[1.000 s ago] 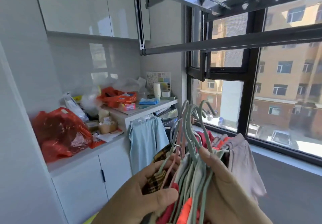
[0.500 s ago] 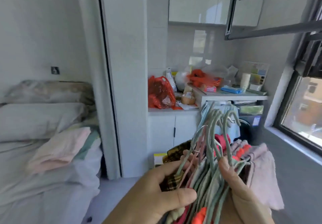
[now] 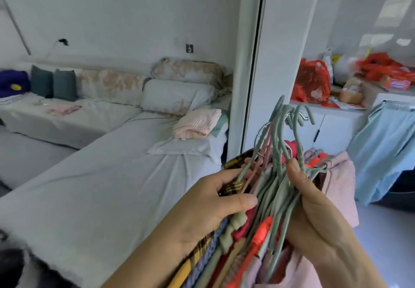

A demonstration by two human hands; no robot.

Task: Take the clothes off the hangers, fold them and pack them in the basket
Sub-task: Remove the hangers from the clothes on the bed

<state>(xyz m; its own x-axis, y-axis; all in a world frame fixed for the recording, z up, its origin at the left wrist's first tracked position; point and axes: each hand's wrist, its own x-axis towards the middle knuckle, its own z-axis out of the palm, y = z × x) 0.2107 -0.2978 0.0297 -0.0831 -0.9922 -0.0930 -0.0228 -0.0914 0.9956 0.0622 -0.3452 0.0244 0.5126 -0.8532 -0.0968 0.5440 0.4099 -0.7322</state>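
A thick bunch of grey-green hangers (image 3: 277, 175) with clothes still on them fills the lower right of the head view. My left hand (image 3: 208, 204) grips the bunch from the left, thumb across a plaid garment (image 3: 231, 186). My right hand (image 3: 314, 211) grips the hangers from the right, with a pale pink garment (image 3: 341, 189) draped beyond it. Red, orange and yellow-checked clothes (image 3: 242, 249) hang below my hands. No basket is in view.
A bed with a grey sheet (image 3: 94, 186) lies ahead on the left, with pillows and a folded pink cloth (image 3: 197, 121) at its head. A white door frame (image 3: 253, 63) stands in the middle. Right of it are a cluttered counter (image 3: 325, 103) and a hanging light blue garment (image 3: 386, 153).
My view has swung left from the window and drying rack to the bed. Both hands keep the same hold on the bunch of hangers.
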